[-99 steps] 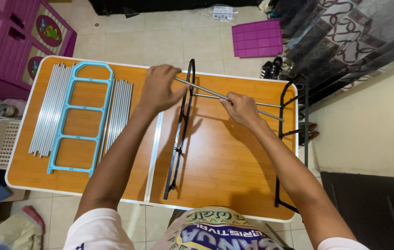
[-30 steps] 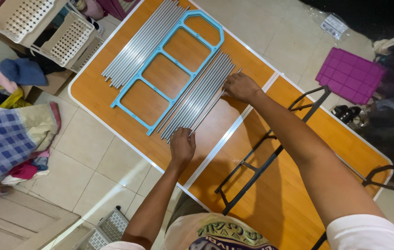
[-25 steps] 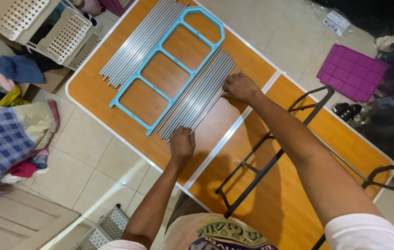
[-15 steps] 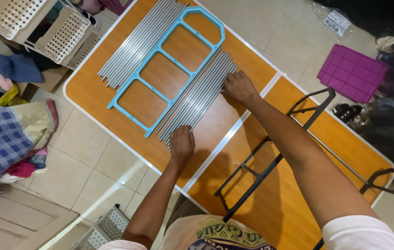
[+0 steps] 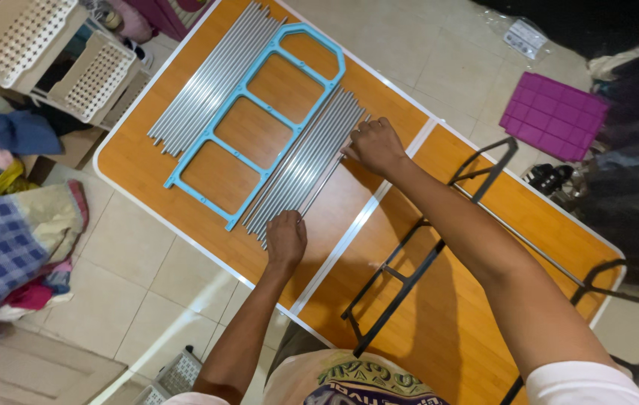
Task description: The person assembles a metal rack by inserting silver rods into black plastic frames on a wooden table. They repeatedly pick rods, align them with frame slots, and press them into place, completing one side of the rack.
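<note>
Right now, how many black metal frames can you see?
2. One black frame lies on the orange table, just right of its middle seam. The other black frame stands at the table's far right end, partly cut off by the picture edge.

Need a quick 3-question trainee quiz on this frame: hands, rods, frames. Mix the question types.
1. True or false: the blue plastic frame lies between two groups of silver rods.
2. What does the right hand grip? A) the black metal frame B) the top end of one silver rod C) the purple tray
3. Fill in: the left hand rests at the ____ ends of the rod bundle.

Key: 1 true; 2 B; 3 near (lower).
</note>
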